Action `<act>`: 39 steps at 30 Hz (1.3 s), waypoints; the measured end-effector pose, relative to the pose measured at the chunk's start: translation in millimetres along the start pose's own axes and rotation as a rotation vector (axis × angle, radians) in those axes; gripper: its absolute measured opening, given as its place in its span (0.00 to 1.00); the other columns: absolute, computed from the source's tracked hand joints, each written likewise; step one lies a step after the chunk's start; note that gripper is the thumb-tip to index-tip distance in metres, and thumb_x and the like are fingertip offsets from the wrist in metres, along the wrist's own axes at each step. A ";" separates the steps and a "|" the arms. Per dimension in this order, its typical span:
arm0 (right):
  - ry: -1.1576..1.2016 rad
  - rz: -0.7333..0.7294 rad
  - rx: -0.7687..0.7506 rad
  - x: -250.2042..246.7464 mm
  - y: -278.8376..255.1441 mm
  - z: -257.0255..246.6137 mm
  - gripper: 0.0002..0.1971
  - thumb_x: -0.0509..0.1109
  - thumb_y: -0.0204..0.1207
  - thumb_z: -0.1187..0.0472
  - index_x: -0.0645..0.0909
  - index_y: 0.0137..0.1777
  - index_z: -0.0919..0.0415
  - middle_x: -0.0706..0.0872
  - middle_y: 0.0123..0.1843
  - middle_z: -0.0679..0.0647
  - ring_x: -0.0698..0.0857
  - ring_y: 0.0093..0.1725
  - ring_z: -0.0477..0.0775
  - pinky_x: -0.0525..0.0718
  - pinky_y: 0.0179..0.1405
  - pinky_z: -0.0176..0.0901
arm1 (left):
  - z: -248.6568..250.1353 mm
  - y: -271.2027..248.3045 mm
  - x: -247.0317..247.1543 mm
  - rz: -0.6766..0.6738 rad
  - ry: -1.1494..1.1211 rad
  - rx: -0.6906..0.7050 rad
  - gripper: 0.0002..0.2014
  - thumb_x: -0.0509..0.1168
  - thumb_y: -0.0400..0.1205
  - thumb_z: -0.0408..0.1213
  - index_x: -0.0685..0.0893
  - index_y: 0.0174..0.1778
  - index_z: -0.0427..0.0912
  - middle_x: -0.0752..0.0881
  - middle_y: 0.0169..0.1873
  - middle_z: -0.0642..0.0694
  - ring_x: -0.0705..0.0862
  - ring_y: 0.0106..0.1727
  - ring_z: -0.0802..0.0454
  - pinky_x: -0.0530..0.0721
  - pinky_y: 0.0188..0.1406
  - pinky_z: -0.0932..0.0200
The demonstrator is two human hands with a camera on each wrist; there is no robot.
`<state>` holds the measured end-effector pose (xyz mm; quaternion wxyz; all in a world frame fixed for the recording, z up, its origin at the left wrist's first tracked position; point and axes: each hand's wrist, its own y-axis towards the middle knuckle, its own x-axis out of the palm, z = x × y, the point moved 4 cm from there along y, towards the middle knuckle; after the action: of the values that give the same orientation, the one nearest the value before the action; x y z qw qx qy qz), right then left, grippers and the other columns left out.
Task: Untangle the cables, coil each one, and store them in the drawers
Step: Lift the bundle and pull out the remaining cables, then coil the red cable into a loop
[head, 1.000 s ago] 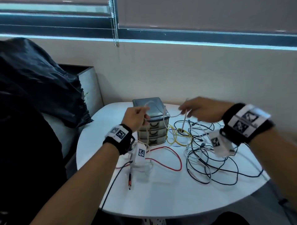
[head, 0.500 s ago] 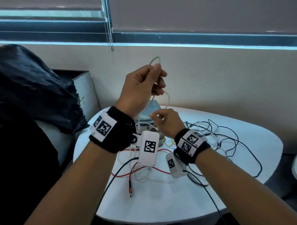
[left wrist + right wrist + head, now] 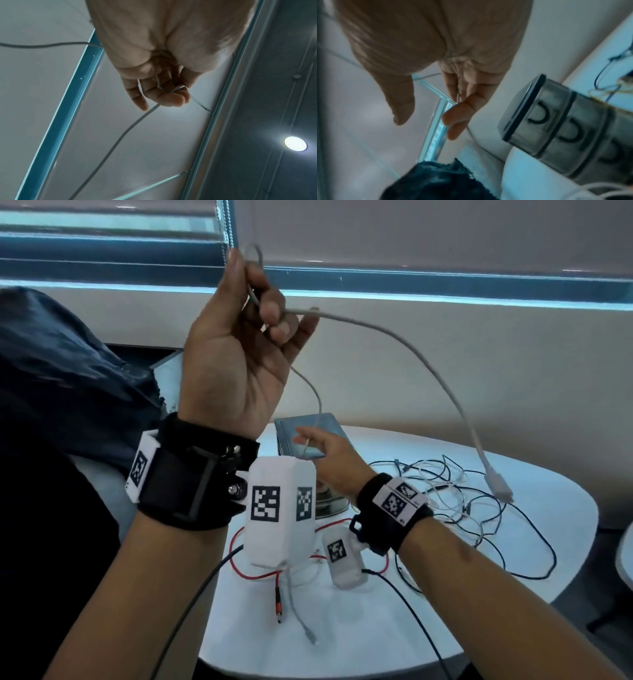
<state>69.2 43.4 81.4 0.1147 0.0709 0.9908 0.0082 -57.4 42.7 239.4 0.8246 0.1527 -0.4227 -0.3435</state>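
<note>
Drawers: a small grey drawer unit (image 3: 310, 428) sits mid-frame on the white table (image 3: 376, 628), partly behind the right hand; the right wrist view shows three fronts (image 3: 559, 121), all pushed in. Contents cannot be told.
Near clutter: a red cable (image 3: 260, 575) loops at the lower centre of the head view, its plug pointing at the near edge; a loose grey plug end (image 3: 310, 637) lies beside it.
Tangle: black and white cables (image 3: 455, 501) heaped right of centre, behind the right wrist.
Far left: a dark plastic bag (image 3: 68, 364) at the left edge.
Grey cable: (image 3: 404, 344) held in the air, one length arching right, its plug (image 3: 498, 487) hanging over the tangle, another length dropping to the right hand.
Left hand: (image 3: 236, 350) raised at upper centre, fingers curled round a loop of the grey cable.
Right hand: (image 3: 325, 457) low, over the drawer unit, thumb and fingers pinching the grey cable's lower length.
</note>
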 end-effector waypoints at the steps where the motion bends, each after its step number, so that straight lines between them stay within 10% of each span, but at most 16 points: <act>1: 0.127 0.018 0.003 0.0 0.2 -8.5 0.36 0.77 0.75 0.63 0.67 0.81 0.59 0.78 0.74 0.51 0.90 0.38 0.36 0.84 0.28 0.32 | -0.4 -1.3 -4.1 0.022 0.009 0.001 0.17 0.50 0.91 0.44 0.77 0.40 0.42 0.77 0.24 0.51 0.74 0.24 0.57 0.83 0.54 0.51; 7: 0.619 0.007 -0.079 -34.7 -9.6 -54.5 0.18 0.64 0.84 0.66 0.76 0.71 0.51 0.91 0.51 0.48 0.91 0.46 0.56 0.84 0.27 0.37 | -9.4 -3.7 -62.4 0.290 0.163 0.055 0.17 0.54 0.91 0.42 0.78 0.39 0.41 0.80 0.29 0.47 0.79 0.30 0.54 0.84 0.54 0.52; 11: 0.489 -0.062 -0.159 -41.5 -29.8 -57.4 0.22 0.71 0.74 0.57 0.79 0.69 0.51 0.87 0.62 0.55 0.90 0.43 0.59 0.84 0.26 0.39 | -45.5 -7.2 -90.0 0.363 0.237 -0.040 0.17 0.54 0.91 0.42 0.78 0.39 0.41 0.83 0.31 0.46 0.83 0.34 0.52 0.86 0.52 0.54; 17: 0.417 0.475 -0.267 -99.7 -34.4 -41.1 0.16 0.59 0.88 0.53 0.85 0.49 0.61 0.89 0.43 0.58 0.91 0.35 0.56 0.85 0.27 0.38 | -120.7 -43.2 -119.0 0.307 0.567 -0.481 0.15 0.57 0.90 0.42 0.85 0.45 0.39 0.91 0.40 0.47 0.88 0.33 0.52 0.87 0.41 0.60; 22: -0.146 0.577 -0.055 -172.5 -24.9 9.4 0.15 0.61 0.87 0.57 0.83 0.40 0.59 0.85 0.36 0.58 0.86 0.21 0.47 0.81 0.22 0.41 | -131.7 -72.2 -148.4 0.315 0.776 -0.719 0.13 0.60 0.88 0.44 0.86 0.57 0.42 0.91 0.50 0.44 0.89 0.42 0.47 0.87 0.49 0.51; 27: -0.995 0.360 0.242 -218.2 -27.5 48.7 0.12 0.58 0.83 0.65 0.84 0.49 0.66 0.88 0.48 0.63 0.90 0.44 0.63 0.88 0.45 0.53 | -124.3 -89.2 -190.3 0.353 1.044 -0.826 0.09 0.65 0.86 0.41 0.86 0.50 0.38 0.91 0.49 0.41 0.87 0.36 0.50 0.84 0.40 0.57; 33: -1.121 0.168 0.440 -219.6 -29.8 86.7 0.24 0.62 0.79 0.70 0.76 0.75 0.59 0.75 0.78 0.62 0.80 0.65 0.59 0.80 0.58 0.47 | -143.4 -112.8 -197.7 0.176 1.119 -1.067 0.11 0.71 0.82 0.48 0.89 0.51 0.45 0.92 0.50 0.48 0.89 0.42 0.53 0.82 0.44 0.59; 36: -1.163 0.153 0.471 -205.8 -29.9 85.1 0.33 0.63 0.77 0.67 0.66 0.82 0.49 0.68 0.83 0.57 0.78 0.68 0.59 0.82 0.60 0.48 | -163.7 -117.9 -193.6 -0.013 1.364 -1.138 0.16 0.75 0.75 0.56 0.91 0.44 0.47 0.92 0.45 0.48 0.86 0.38 0.53 0.79 0.33 0.64; 39: -1.224 0.230 0.384 -185.3 -29.8 71.9 0.30 0.63 0.77 0.62 0.67 0.80 0.46 0.71 0.82 0.53 0.75 0.76 0.61 0.76 0.73 0.56 | -187.4 -125.7 -189.4 -0.304 1.744 -1.201 0.22 0.77 0.71 0.57 0.90 0.49 0.42 0.90 0.47 0.46 0.87 0.49 0.47 0.87 0.47 0.56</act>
<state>260.1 -12.4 52.3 0.6420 0.1874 0.7163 -0.1988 -39.0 77.1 -52.7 0.7307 -0.0343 0.5748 -0.3668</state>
